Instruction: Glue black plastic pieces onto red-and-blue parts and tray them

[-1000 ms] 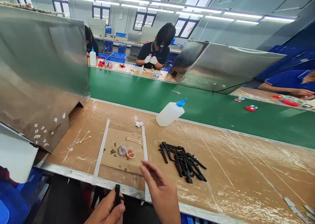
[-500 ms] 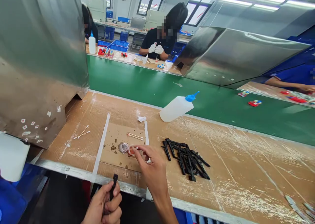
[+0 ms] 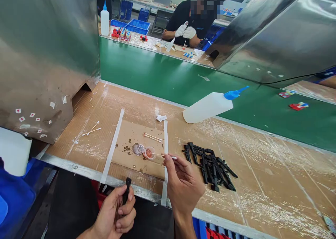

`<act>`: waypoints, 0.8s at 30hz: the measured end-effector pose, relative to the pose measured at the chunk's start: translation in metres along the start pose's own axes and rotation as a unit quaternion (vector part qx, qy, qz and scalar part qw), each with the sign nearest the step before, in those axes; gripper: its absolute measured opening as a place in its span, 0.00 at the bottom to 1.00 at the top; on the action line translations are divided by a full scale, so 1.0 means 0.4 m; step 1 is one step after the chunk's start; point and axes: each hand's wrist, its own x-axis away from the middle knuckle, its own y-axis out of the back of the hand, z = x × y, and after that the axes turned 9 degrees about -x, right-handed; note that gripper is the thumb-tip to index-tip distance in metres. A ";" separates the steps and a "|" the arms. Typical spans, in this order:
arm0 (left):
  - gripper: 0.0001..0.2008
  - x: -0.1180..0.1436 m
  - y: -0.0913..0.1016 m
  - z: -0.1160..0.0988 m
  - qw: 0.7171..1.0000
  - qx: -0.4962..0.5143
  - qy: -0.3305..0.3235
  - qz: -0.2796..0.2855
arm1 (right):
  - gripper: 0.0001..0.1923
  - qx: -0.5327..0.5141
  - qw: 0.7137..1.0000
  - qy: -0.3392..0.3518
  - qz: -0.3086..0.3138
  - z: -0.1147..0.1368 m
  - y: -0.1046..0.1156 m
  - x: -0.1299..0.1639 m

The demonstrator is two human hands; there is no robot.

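We hold a thin black piece (image 3: 127, 190) upright in our left hand (image 3: 115, 212), just past the front edge of the counter (image 3: 265, 158). The fingers of that hand are closed tight around it. In our right hand (image 3: 186, 183), the fingers pinch a cotton stick (image 3: 159, 155) near one white end. Its other end goes to a little cup (image 3: 149, 153) with something orange-red inside. We cannot tell how deep it dips. Just left of the cup sits a small clear dish (image 3: 138, 149). Both are on a brown board (image 3: 126, 130), between two strips of white tape (image 3: 112, 148). Two more cotton sticks (image 3: 152, 137) lie side by side behind the cup. To the right of our right hand we see a pile of black pieces (image 3: 214, 167). Behind the pile, a white bottle (image 3: 207, 107) with a blue tip leans over to the right.
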 end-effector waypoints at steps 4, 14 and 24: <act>0.16 0.013 -0.015 -0.005 0.999 -0.015 0.013 -0.027 | 0.12 -0.028 0.999 0.019 -0.029 0.010 -0.005 0.005; 0.16 0.006 -0.037 -0.013 0.998 -0.020 0.012 -0.057 | 0.14 -0.029 0.997 -0.012 -0.068 0.021 0.003 0.049; 0.16 0.005 -0.037 -0.017 0.999 -0.021 0.012 -0.048 | 0.04 -0.084 0.996 0.037 -0.013 0.022 -0.002 0.147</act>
